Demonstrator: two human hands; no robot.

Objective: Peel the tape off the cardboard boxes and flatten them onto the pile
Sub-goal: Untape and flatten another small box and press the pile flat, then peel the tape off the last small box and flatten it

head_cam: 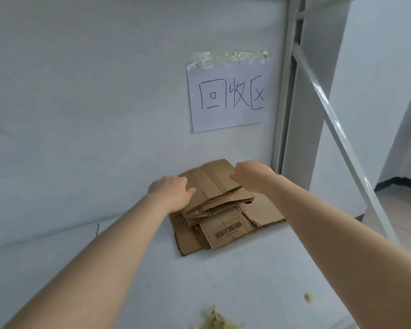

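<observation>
both arms extend forward from the lower corners of the view toward a pile of flattened cardboard [226, 210] at the back of a white surface [247, 269].

left hand [170, 194]: palm down at the left edge of the topmost flattened box [214, 186], fingers loosely spread, thumb pointing right onto the cardboard. the hand rests against the sheet without gripping it.

right hand [250, 175]: over the far right corner of the same top sheet, back of the hand up, fingers curled downward. the fingertips are hidden behind the hand; it cannot be told whether they pinch the edge or only press on it.

the pile lies against a white wall [81, 91], several layers deep, with edges fanned out. a lower sheet carrying a printed barcode [228, 230] projects toward the viewer. another flat piece extends to the right, under the right forearm.

surroundings: a paper sign [229, 98] with handwritten characters is fixed to the wall above the pile by a strip of wrinkled tape [228, 58]. a white metal frame [287, 91] with a diagonal bar stands just right of the pile. yellowish tape scraps [217, 319] lie on the near surface, with one small scrap [308, 297] apart to the right.
</observation>
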